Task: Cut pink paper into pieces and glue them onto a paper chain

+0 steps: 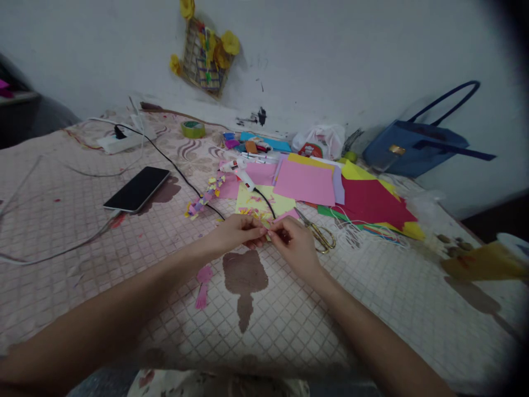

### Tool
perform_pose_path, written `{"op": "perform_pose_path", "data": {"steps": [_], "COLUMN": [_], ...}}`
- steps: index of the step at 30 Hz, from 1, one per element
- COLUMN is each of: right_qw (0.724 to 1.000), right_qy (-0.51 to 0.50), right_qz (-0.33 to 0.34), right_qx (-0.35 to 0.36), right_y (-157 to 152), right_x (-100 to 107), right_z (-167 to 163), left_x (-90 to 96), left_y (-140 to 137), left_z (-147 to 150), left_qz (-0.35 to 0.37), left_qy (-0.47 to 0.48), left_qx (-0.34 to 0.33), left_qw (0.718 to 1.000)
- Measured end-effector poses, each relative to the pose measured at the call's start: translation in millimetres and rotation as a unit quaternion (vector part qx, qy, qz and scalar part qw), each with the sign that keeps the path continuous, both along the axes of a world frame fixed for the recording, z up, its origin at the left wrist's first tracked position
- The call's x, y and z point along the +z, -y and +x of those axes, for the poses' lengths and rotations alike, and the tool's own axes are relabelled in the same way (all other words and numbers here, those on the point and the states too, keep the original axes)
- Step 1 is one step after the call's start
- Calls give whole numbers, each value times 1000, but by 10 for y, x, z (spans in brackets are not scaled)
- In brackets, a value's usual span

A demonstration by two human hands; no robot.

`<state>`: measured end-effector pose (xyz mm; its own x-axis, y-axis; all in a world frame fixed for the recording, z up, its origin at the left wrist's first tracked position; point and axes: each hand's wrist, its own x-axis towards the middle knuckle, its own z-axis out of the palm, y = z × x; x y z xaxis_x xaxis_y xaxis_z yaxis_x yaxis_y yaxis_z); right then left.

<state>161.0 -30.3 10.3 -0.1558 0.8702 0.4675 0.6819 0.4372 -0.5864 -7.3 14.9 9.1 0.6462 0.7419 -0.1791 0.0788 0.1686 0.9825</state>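
Both hands meet at the centre of the quilted bed cover (289, 331). The left hand (237, 231) and right hand (295, 245) pinch a small paper piece (269, 236) between closed fingertips. Scissors (320, 236) lie just right; a careless sweep risks snagging them.

From our hands, the bed cover (289, 331) lies open toward six o'clock. At twelve, paper scraps (252, 212) and the glue gun (242, 173) with its black cord (264, 199) crowd us. At two, the scissors (320, 236) and paper stack (330, 190) block passage. At ten, the phone (137, 189) and its cables lie across.
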Motion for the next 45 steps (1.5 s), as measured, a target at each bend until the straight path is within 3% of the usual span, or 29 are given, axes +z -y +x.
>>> {"op": "perform_pose_path", "data": {"steps": [5, 10, 13, 18, 21, 24, 34, 39, 45], "right_qw": [1000, 984, 949, 865, 824, 806, 840, 852, 871], "right_qy": [-1, -136, -231, -375, -416, -430, -400, -388, -361], "right_qz": [11, -101, -205, -326, -379, -400, -355, -342, -320], "right_qx": [11, 44, 62, 67, 64, 76, 87, 84, 95], "right_y": [3, -35, -55, -65, -65, -65, -39, -28, -20], "right_x": [-5, -29, -39, -23, -17, -22, 10, -18, -60], "right_z": [8, 47, 56, 42, 44, 48, 36, 26, 1], "left_x": [39, 60, 58, 65, 78, 93, 103, 81, 30], "left_y": [12, 13, 8, 6, 9, 7, -7, -9, -28], "left_z": [-3, -5, -9, -15, -20, -26, -32, -27, -21], "left_qz": [-28, -20, 6, 11, -19, -47, -18, -23, 88], "left_qy": [15, 19, 10, -4, 15, 27, 14, 13, -19], "left_qx": [7, 13, 17, 12, -12, -33, -31, 1, -11], "left_qw": [999, 1000, 1000, 1000, 1000, 998, 999, 1000, 996]}}
